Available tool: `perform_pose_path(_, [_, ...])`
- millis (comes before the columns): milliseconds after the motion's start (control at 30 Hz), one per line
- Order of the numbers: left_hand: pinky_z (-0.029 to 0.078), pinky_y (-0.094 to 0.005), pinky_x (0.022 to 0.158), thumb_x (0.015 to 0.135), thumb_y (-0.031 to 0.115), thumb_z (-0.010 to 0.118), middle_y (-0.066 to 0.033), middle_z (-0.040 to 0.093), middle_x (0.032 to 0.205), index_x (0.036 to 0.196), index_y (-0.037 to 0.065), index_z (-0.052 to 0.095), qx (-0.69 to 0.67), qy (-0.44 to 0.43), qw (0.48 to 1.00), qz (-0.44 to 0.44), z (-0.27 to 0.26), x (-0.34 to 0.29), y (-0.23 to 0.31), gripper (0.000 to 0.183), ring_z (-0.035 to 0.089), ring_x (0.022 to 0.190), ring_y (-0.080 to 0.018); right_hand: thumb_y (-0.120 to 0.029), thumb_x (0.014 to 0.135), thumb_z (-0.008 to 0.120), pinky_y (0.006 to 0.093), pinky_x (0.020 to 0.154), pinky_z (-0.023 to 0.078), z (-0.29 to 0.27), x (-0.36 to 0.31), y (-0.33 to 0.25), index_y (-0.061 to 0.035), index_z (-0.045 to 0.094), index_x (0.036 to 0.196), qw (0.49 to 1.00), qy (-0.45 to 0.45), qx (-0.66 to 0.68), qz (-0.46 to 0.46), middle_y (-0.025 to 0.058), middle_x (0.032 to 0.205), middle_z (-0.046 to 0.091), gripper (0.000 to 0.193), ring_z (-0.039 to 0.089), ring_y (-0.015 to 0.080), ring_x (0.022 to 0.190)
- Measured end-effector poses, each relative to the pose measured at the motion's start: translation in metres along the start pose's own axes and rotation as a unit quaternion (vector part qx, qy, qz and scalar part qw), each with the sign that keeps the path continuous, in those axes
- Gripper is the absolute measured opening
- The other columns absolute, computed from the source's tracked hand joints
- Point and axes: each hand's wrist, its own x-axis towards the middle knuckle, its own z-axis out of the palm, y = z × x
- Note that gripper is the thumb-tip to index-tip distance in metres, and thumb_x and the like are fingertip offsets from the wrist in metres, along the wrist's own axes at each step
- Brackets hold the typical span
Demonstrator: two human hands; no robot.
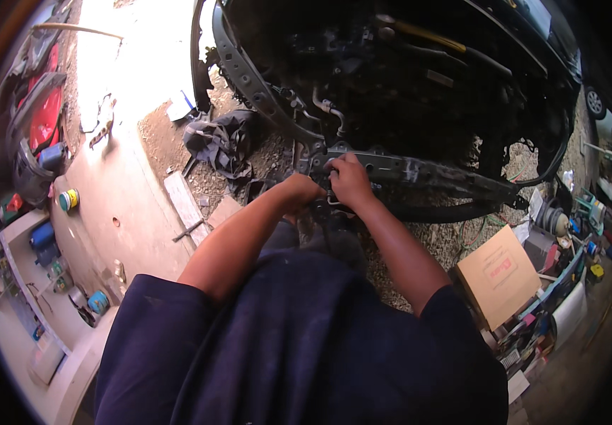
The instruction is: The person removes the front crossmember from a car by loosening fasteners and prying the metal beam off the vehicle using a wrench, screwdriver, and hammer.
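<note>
As right hand (349, 181) touches crossbar (419, 171), carton (499, 278), contents hidden

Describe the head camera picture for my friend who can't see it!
A person's left hand and right hand are close together at a metal crossbar on a dark vehicle. Crumpled dark fabric lies to the left, a cardboard box to the right.

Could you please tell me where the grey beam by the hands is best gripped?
Probably grip the grey beam by its long edges, just right of the right hand, from the person's side: it is long, runs crosswise in front of the person and is uncovered there.
</note>
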Motion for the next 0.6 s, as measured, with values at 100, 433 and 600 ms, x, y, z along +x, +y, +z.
perform_pose_path(100, [0.055, -0.0393, 0.066, 0.082, 0.027, 0.084, -0.0136, 0.075, 0.089, 0.102, -0.007, 0.077, -0.051, 0.053, 0.993, -0.088, -0.007, -0.031, 0.02, 0.039, 0.068, 0.074, -0.021, -0.005, 0.09, 0.065, 0.0564, 0.089, 0.055, 0.001, 0.025, -0.024, -0.0055, 0.06, 0.122, 0.998, -0.024, 0.056, 0.028, 0.0211, 0.106, 0.071, 0.033, 0.069, 0.047, 0.102])
perform_pose_path(433, [0.054, -0.0734, 0.085, 0.092, 0.041, 0.079, -0.0169, 0.071, 0.11, 0.126, 0.001, 0.069, -0.049, -0.005, 0.995, -0.085, -0.01, -0.025, 0.013, 0.054, 0.07, 0.097, -0.0345, -0.01, 0.089, 0.061, 0.0607, 0.09, 0.054, 0.021, 0.041, -0.028, -0.0062, 0.059, 0.112, 0.996, -0.075, -0.035, -0.012, 0.0232, 0.112, 0.069, 0.023, 0.067, 0.0496, 0.104])
perform_pose_path(600, [0.055, -0.0704, 0.081, 0.093, 0.044, 0.076, -0.0148, 0.071, 0.102, 0.121, 0.004, 0.07, -0.061, 0.0, 0.996, -0.068, -0.006, -0.024, 0.011, 0.049, 0.069, 0.092, -0.0323, -0.013, 0.089, 0.065, 0.0586, 0.09, 0.055, 0.018, 0.045, -0.033, -0.0083, 0.069, 0.11, 0.994, -0.085, -0.064, -0.027, 0.0211, 0.112, 0.066, 0.021, 0.068, 0.0468, 0.103])
